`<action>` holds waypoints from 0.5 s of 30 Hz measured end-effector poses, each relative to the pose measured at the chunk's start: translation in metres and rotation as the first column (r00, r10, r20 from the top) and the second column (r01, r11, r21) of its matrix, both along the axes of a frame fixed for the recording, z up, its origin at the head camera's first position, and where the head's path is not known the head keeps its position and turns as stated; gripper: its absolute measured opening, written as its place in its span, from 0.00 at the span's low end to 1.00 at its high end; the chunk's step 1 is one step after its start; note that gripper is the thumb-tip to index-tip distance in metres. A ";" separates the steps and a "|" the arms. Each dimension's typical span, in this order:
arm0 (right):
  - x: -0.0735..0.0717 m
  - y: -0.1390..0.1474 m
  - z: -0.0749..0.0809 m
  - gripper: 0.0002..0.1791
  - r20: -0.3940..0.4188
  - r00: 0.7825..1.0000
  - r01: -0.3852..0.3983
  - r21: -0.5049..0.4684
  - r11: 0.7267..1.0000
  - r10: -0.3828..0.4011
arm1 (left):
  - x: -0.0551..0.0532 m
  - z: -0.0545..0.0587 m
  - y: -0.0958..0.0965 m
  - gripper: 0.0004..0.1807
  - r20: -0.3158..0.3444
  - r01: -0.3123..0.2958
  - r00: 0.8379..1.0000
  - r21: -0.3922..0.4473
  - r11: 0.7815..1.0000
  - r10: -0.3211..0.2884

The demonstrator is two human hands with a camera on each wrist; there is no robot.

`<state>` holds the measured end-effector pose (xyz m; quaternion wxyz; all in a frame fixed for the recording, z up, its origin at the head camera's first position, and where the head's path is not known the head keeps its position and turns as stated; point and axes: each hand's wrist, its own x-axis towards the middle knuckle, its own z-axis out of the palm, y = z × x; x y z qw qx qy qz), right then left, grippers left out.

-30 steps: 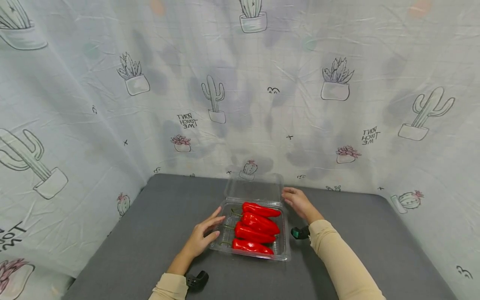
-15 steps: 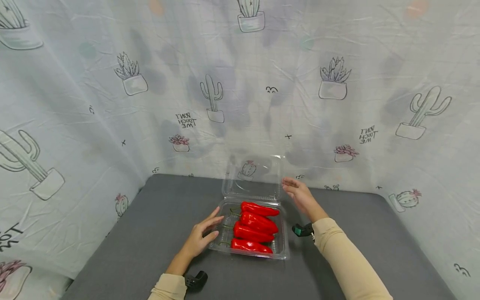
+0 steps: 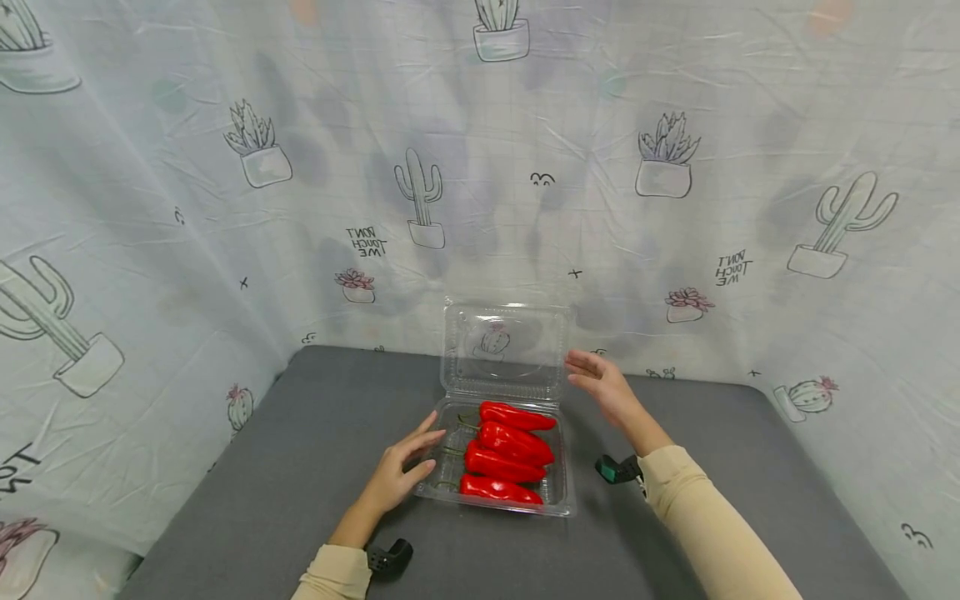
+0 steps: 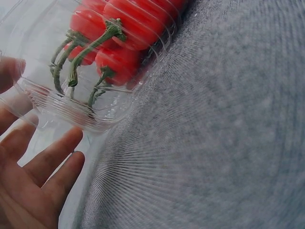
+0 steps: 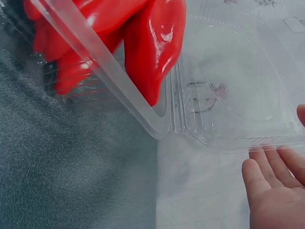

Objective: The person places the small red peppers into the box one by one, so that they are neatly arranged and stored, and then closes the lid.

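Observation:
A clear plastic clamshell container [image 3: 564, 508] sits on the table with several long red peppers [image 3: 513, 443] side by side in its base, green stems to the left. Its hinged lid [image 3: 459, 354] stands raised at the back. My left hand [image 3: 393, 473] is at the container's left side, fingers spread; in the left wrist view its fingertips are right at the ridged wall [image 4: 62, 112]. Beside the lid's right edge is my right hand [image 3: 609, 393], fingers extended. The right wrist view shows those fingers [image 5: 264, 164] flat against the lid's edge, with the thumb apart.
Grey cloth covers the table [image 3: 300, 467]. Behind and to the left hangs a pale curtain [image 3: 495, 208] printed with cactus drawings, close behind the raised lid. Black wrist devices [image 3: 390, 558] are strapped to both wrists.
The lid has swung up from leaning far back to nearly upright, and my right hand has moved slightly up and right along with it. My left hand has stayed at the container's left side.

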<state>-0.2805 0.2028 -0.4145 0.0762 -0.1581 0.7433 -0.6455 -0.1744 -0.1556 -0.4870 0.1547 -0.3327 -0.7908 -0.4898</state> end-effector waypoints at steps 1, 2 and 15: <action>0.002 0.000 0.001 0.31 -0.010 1.000 0.001 0.014 1.000 -0.001 | 0.000 0.000 0.000 0.22 0.005 0.000 1.000 0.000 1.000 0.000; 0.004 0.001 0.002 0.31 -0.021 1.000 -0.001 0.026 1.000 0.001 | 0.000 0.000 0.000 0.22 0.006 -0.003 1.000 -0.002 1.000 0.003; 0.030 0.008 -0.001 0.30 -0.101 0.994 -0.040 0.020 0.999 0.042 | 0.001 0.001 0.001 0.22 -0.004 -0.002 1.000 0.008 1.000 0.002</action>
